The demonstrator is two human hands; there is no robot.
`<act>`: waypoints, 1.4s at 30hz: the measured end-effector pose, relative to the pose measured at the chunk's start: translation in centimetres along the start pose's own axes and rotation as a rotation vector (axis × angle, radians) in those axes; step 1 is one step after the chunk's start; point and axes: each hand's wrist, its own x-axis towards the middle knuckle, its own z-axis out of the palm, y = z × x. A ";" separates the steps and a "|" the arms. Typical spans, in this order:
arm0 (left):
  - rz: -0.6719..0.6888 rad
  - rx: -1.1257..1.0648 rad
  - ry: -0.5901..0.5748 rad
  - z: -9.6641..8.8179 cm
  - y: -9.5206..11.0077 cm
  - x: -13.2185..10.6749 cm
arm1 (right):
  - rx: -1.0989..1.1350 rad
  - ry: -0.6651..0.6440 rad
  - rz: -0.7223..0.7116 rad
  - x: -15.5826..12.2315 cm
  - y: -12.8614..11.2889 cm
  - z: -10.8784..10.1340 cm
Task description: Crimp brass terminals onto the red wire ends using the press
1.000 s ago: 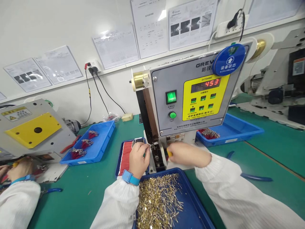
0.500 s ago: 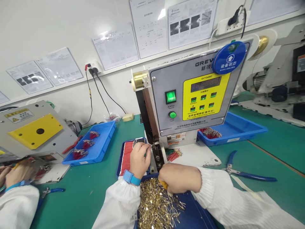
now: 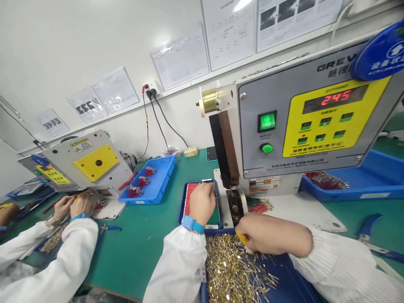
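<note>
A small yellow object (image 3: 243, 238) is clenched in the right hand (image 3: 271, 235), the fingers wrapped closely around it, and the hand is held low over a heap of loose brass pins (image 3: 236, 269) in a blue tray (image 3: 293, 273) at bottom centre of the frame. The pins are spread directly below the grip, their long axes scattered in all directions, and the right hand is the nearer of the two to them. The left hand (image 3: 202, 204), banded by a blue wristband (image 3: 192, 224), is curled over a narrow tray of red wires (image 3: 191, 202); whether anything is pinched there cannot be told. Between the hands, the crimping head (image 3: 235, 206) of a bench terminal machine (image 3: 315, 122) is placed. Blue-handled pliers (image 3: 368, 227) are laid at right, and a co-worker's hands (image 3: 71, 206) are seen at lower left.
</note>
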 end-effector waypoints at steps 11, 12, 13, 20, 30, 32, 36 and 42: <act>-0.388 0.253 -0.328 -1.6 -7.9 0.2 | -0.034 0.064 -0.039 -0.2 0.0 -0.3; -0.378 0.251 -0.326 -1.4 -8.0 0.1 | -0.025 0.076 -0.053 -0.2 0.0 -0.3; -0.367 0.251 -0.319 -1.2 -8.0 0.0 | -0.023 0.084 -0.064 -0.1 0.0 -0.2; -0.318 0.288 -0.235 -0.8 -7.7 -0.3 | -0.068 0.043 -0.018 -0.1 -0.1 -0.4; -0.164 0.207 -0.195 0.1 -3.3 0.2 | -0.014 0.032 -0.064 -0.1 0.1 -0.7; -0.143 0.218 -0.240 0.2 -2.5 0.1 | 0.010 0.051 -0.079 0.1 0.1 -0.8; -0.114 0.212 -0.370 0.0 -1.8 0.1 | 0.065 0.043 -0.064 0.4 0.4 -0.8; -0.133 0.202 -0.440 0.1 -1.8 0.2 | 0.043 0.054 -0.079 0.5 0.5 -0.4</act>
